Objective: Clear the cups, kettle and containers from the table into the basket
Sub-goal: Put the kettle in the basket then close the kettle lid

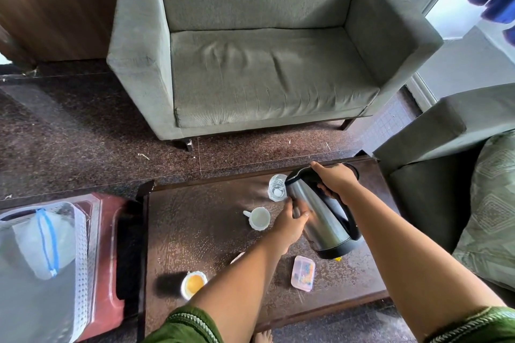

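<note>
A steel kettle [320, 220] with a black handle and base hangs tilted above the dark table [200, 231]. My right hand [335, 179] grips its handle at the top. My left hand [291, 221] presses against the kettle's steel side. A clear glass [276, 188] stands just left of the kettle's lid. A white cup [259, 218] sits beside my left hand. A small clear lidded container [303, 273] lies under the kettle's base. Near the front edge, a white cup holding something orange [193, 282] is partly hidden by my left forearm. The white perforated basket [80, 245] stands at the left.
The basket rests on a red stool [107, 253] left of the table and holds a clear bag with a blue strip [46, 242]. A grey armchair [250, 63] faces the table's far side. Another sofa [446, 175] crowds the right edge.
</note>
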{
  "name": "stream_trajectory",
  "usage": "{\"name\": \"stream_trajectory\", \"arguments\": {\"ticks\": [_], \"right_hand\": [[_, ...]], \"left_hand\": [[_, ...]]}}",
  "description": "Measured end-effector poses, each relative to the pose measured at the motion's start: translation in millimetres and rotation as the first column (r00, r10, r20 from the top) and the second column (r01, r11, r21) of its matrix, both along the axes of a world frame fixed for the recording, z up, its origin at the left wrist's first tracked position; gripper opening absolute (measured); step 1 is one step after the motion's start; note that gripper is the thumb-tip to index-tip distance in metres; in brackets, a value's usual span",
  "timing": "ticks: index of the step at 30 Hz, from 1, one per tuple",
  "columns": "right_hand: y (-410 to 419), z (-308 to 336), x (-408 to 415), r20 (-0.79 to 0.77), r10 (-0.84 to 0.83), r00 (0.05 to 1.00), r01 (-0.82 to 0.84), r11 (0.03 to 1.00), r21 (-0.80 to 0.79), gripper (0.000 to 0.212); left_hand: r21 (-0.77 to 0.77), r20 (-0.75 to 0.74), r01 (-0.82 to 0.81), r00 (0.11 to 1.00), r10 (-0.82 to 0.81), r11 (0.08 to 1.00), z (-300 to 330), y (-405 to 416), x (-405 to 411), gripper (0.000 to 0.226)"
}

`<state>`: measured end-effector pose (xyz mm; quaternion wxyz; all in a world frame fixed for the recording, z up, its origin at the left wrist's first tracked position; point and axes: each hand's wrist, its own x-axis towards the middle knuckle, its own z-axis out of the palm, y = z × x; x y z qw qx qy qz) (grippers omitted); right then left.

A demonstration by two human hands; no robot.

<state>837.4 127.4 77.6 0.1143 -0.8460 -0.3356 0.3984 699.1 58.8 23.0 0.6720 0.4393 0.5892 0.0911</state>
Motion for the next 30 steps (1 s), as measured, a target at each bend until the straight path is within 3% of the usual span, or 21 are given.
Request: {"name": "stream_trajectory", "arguments": {"ticks": [30], "right_hand": [[1, -1, -3, 0.002, 0.026, 1.0, -0.026, 1.0, -0.004, 0.055]], "left_hand": [[0.014, 0.034, -0.03, 0.999, 0.029, 0.999, -9, -5, 1, 0.069]]}}
